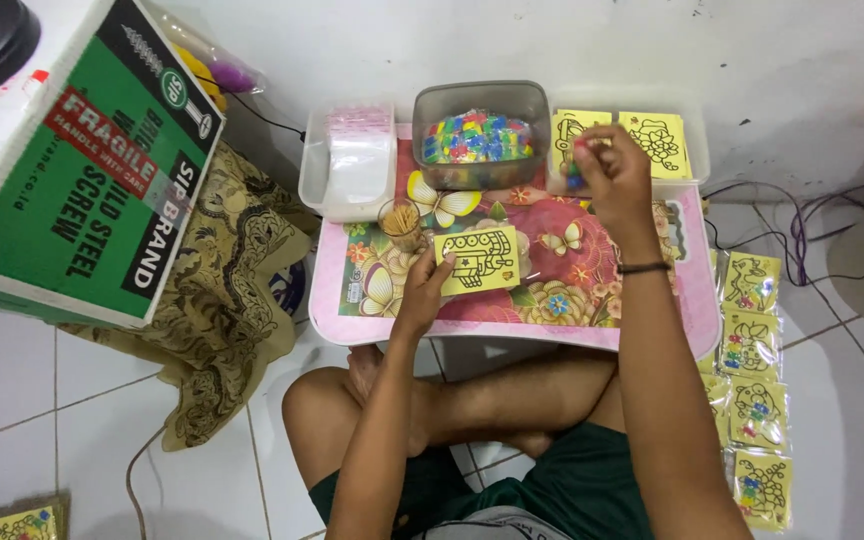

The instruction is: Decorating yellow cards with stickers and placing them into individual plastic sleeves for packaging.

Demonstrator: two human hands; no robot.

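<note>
My left hand [422,290] holds a yellow card with a black line drawing [479,260] by its left edge, low over the small pink table with a flower and butterfly print [552,300]. My right hand [614,175] is raised over the table's far right, fingers pinched on a few small coloured pieces [574,172]. Just behind my right hand lie more yellow drawing cards [657,135] in a white tray. A clear tub of coloured small pieces [479,137] stands at the table's far middle.
A small clear cup of sticks [402,222] stands left of the card. A white tray with clear bags [352,160] sits at the far left. Bagged yellow cards [757,400] lie in a row on the floor at right. A green cardboard box [82,170] stands at left.
</note>
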